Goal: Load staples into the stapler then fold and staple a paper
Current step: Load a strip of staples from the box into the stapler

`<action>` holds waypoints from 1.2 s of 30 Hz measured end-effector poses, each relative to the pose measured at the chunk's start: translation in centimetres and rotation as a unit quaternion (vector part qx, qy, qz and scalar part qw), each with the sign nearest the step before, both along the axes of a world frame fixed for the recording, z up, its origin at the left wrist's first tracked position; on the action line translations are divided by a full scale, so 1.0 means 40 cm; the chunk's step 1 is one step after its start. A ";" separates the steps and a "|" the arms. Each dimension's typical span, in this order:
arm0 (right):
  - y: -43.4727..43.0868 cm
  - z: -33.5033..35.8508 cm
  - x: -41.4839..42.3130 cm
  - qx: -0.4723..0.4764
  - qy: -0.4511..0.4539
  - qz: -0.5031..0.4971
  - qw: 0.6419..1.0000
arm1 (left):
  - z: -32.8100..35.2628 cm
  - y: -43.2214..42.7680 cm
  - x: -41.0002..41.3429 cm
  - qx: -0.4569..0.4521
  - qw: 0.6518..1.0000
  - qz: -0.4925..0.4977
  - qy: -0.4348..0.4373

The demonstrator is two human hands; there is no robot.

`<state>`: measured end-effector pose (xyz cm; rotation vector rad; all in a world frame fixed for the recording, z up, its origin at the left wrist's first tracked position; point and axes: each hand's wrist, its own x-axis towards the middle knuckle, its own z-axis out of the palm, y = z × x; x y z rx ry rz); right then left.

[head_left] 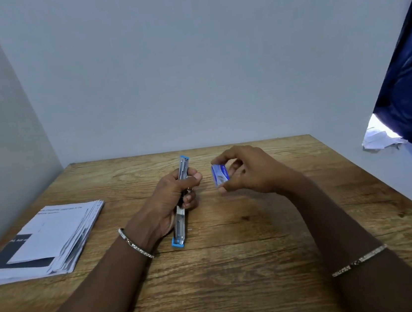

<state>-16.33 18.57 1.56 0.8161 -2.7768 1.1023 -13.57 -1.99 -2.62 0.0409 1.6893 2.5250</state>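
A blue and silver stapler (181,223) is swung fully open into one long strip, its metal channel facing up. My left hand (171,199) grips it around the middle; its near end rests on the wooden table (239,268). My right hand (248,171) holds a small blue staple box (219,175) between thumb and fingers, just right of the stapler and above the table. A stack of white printed papers (46,240) lies at the left of the table, apart from both hands.
The table stands against a grey back wall (189,67) and a grey left wall. A dark blue curtain (410,92) hangs at the right, with crumpled white paper (379,138) below it, beyond the table's right edge.
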 end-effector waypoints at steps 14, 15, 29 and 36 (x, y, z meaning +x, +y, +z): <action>-0.060 -0.022 0.011 -0.141 -0.030 0.052 0.988 | -0.020 -0.001 -0.007 0.100 0.995 -0.018 0.003; -0.061 -0.022 0.011 -0.144 -0.034 0.051 0.988 | -0.020 -0.001 -0.008 0.098 0.995 -0.013 0.003; -0.086 -0.038 0.019 -0.180 0.017 -0.032 0.983 | -0.011 0.000 -0.009 0.079 0.993 0.093 0.007; -0.086 -0.030 0.020 -0.191 0.026 -0.044 0.980 | -0.005 0.004 -0.008 0.057 0.989 0.130 0.033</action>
